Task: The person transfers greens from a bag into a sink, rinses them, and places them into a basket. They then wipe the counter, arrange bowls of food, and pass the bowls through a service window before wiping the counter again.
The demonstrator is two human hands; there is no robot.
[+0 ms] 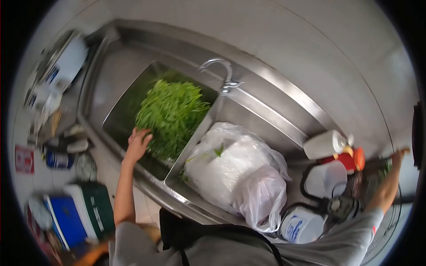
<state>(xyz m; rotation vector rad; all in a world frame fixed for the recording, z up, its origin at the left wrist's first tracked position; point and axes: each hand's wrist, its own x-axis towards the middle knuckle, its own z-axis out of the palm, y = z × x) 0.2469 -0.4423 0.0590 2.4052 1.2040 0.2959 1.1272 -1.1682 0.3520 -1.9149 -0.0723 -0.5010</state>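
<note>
A large heap of leafy greens (pixel 173 113) fills much of the left sink basin (pixel 120 104). My left hand (pixel 140 139) is at the near-left side of the heap, fingers apart and fingertips right at the leaves. My right arm stretches far out to the right, where my right hand (pixel 399 153) shows small and blurred near the wall. Some green stems (pixel 387 166) appear close beside that hand. Whether its fingers are closed on anything I cannot tell.
White plastic bags (pixel 230 162) sit in the right basin, with a loose leaf (pixel 218 151) on top. A curved faucet (pixel 226 73) stands behind the divider. To the right are a white bottle (pixel 324 145), a translucent container (pixel 326 178) and a white tub (pixel 302 225). A blue cooler (pixel 69 221) stands at lower left.
</note>
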